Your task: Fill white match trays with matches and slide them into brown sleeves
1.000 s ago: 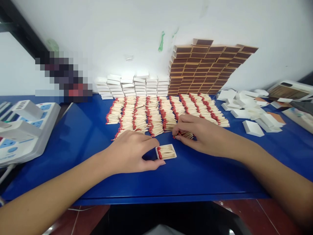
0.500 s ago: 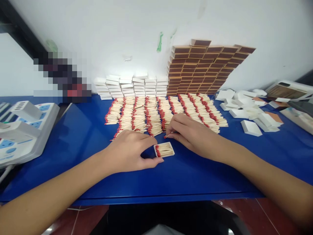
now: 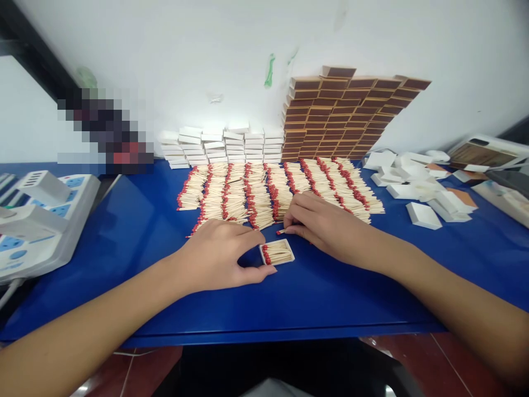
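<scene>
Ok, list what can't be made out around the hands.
Head view:
- How many matches the right hand pinches: its own fingers cover them.
- Match count in the matchbox tray the left hand steadies: too small.
- Thing by the wall, left: pixelated.
- The power strip: cut by the left edge.

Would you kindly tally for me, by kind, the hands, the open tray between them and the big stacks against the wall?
Hands: 2, the left hand gripping the tray, the right hand pinching matches
Open tray with matches: 1
Stacks against the wall: 2, white trays and brown sleeves
Total: 5
</scene>
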{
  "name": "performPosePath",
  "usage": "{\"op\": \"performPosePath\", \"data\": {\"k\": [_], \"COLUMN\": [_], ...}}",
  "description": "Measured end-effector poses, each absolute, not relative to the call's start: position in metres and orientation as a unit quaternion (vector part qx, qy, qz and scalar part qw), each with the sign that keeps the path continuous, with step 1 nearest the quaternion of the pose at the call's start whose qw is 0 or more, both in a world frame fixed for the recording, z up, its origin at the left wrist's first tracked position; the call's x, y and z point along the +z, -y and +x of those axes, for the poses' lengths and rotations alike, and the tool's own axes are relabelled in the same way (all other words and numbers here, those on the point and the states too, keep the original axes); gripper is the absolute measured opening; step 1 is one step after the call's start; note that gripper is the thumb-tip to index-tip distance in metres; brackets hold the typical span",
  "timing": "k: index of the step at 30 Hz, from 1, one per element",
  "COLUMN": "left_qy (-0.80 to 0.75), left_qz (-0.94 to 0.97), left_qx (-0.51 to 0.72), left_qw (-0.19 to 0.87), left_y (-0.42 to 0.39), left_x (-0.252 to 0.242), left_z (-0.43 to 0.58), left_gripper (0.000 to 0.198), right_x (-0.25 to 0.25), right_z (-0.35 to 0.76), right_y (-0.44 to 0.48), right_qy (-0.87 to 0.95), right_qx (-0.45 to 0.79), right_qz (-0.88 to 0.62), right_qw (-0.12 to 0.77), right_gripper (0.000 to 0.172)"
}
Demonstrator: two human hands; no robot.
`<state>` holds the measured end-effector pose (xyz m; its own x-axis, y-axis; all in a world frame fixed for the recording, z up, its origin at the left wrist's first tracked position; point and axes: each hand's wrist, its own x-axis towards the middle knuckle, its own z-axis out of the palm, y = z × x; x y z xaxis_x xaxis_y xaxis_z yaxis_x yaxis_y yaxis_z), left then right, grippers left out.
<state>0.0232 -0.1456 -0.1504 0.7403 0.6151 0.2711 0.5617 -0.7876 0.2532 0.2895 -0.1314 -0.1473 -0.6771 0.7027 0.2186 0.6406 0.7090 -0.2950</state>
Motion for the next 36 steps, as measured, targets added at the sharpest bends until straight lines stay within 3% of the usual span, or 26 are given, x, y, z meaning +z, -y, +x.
{"op": "performPosePath", "data": {"k": [10,17,36], "left_qy": [-0.344,-0.322,-0.312], "left_qz": [0.919,0.925,0.927], "left_qx": [0.185,0.196,0.208], "left_qw": [0.059,0.052,0.036], "left_y": [0.146,0.146,0.146], "left_x": [-0.152,-0.154,-0.151], "left_z": [0.023,0.022,0.022], "left_gripper": [0.036,0.035,0.033], "right_x": [-0.136,-0.147,-0.153], "right_z": [0.274,0.292,0.295], "right_y": [0.156,0.136,0.131], "right_qy": [0.904,0.902,0.905], "right_qx": [0.157,0.049,-0.005], "right_qz": [-0.352,-0.388,-0.391], "right_qw": [0.184,0.185,0.168], "right_gripper": [0.009,0.019,0.021]}}
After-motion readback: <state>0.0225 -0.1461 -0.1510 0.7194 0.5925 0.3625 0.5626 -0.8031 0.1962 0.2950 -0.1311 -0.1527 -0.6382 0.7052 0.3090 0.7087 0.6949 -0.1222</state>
